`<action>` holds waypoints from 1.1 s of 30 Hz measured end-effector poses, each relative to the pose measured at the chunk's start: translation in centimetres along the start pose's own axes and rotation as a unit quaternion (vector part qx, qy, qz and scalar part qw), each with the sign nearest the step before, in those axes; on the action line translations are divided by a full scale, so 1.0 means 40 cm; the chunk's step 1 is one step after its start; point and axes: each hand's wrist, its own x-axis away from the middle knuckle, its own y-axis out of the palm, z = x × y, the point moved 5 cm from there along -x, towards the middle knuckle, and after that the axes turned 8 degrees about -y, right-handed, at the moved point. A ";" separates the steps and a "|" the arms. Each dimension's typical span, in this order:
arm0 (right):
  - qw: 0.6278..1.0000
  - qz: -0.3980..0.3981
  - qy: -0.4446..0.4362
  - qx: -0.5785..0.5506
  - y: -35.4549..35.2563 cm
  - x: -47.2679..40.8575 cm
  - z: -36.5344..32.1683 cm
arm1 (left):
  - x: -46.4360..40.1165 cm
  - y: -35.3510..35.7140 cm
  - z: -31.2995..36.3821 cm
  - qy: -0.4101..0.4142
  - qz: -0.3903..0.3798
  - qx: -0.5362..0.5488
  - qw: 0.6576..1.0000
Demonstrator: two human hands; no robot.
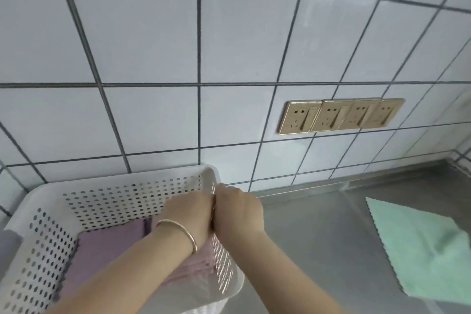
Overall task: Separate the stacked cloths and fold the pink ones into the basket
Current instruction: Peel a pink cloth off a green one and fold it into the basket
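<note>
A white perforated basket [122, 178] stands at the lower left against the tiled wall. A mauve-pink cloth [107, 250] lies flat in it, and a folded pink cloth stack [197, 265] lies beside it by the right wall. My left hand [188, 211], with a bangle on the wrist, reaches down into the basket over the pink stack. My right hand [239, 209] presses against it, over the basket's right rim. The fingers of both hands are curled away from the camera and hidden.
A green cloth [420, 250] lies spread on the steel counter [318, 237] at the right. A row of gold wall sockets [339, 115] sits on the tiled wall above the counter. The wall meets the counter just behind the basket.
</note>
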 end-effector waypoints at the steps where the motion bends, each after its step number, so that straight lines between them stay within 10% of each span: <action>1: 1.000 0.015 0.006 -0.016 -0.012 0.040 0.026 | 0.027 -0.014 0.042 0.023 0.023 -0.006 0.999; 12: 0.969 -0.017 0.203 -0.143 0.133 0.389 0.525 | 0.174 0.216 0.541 0.141 -0.047 0.040 0.988; 21: 0.883 -0.049 0.412 -0.220 0.233 0.689 1.229 | 0.052 0.543 0.919 -0.088 -0.287 0.317 0.900; 33: 0.802 0.041 0.570 -0.178 0.271 0.785 1.696 | -0.068 0.635 1.189 -0.204 -0.194 0.224 0.933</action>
